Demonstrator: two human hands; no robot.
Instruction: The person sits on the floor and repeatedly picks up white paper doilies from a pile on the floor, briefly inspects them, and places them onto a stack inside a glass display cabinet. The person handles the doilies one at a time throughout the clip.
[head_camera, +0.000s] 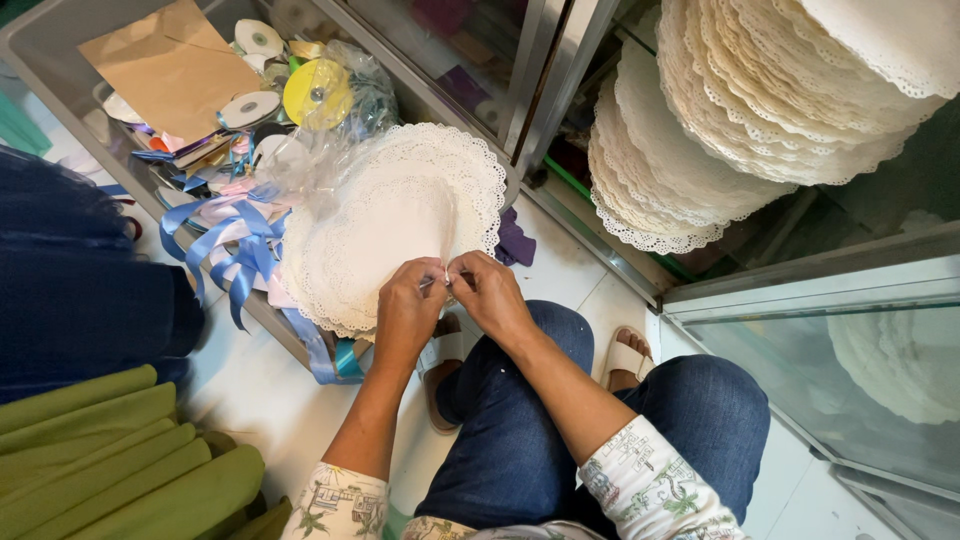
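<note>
A white lace paper doily (390, 220), gathered into a fan shape, spreads away from me over the edge of a grey tray. My left hand (408, 310) and my right hand (490, 295) meet at its narrow gathered end, both pinching it between fingertips. A small thin object sits between the fingertips; I cannot tell what it is. My knees in blue jeans and my sandalled feet are below the hands.
The grey tray (40, 45) holds a brown envelope (170, 65), discs, a yellow ribbon spool (318, 93) and blue ribbons (235, 255). Stacks of white doilies (760, 100) hang at upper right beside a glass cabinet (800, 340). Green fabric (110, 460) and dark blue cloth (70, 270) lie left.
</note>
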